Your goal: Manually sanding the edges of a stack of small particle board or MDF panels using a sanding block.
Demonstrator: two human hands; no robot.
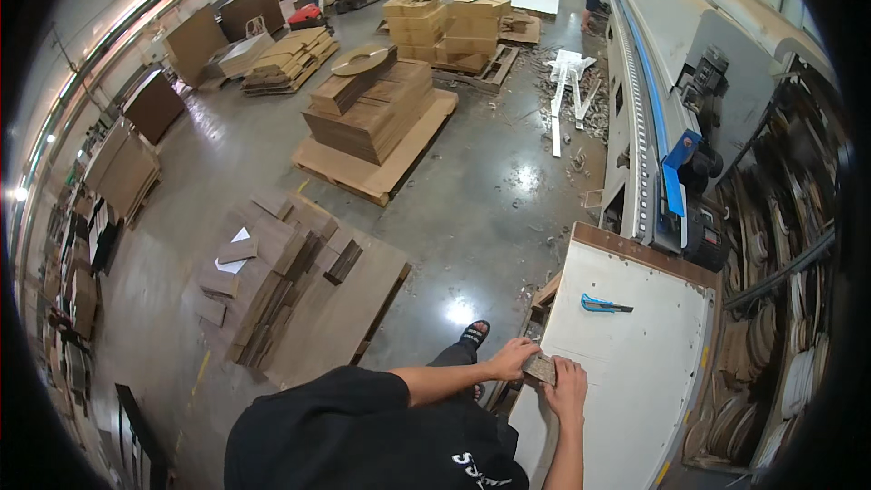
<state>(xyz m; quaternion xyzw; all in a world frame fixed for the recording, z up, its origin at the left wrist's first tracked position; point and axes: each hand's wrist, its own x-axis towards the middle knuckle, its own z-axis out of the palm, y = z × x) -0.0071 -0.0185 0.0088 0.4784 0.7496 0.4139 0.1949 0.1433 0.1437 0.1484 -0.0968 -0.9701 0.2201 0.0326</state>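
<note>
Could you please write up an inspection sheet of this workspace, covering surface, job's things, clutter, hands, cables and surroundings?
Surface: white tabletop, with a brown strip along its far end.
Job's things: small board piece, held at the tabletop's left edge.
Clutter: blue utility knife lying on the tabletop; scraps strewn on the floor beside the long machine.
Hands: left hand and right hand both grip the small board piece.
Cables: nothing seen.
Surroundings: stacked brown boards further off to the left; rack of coiled strips to the right.
</note>
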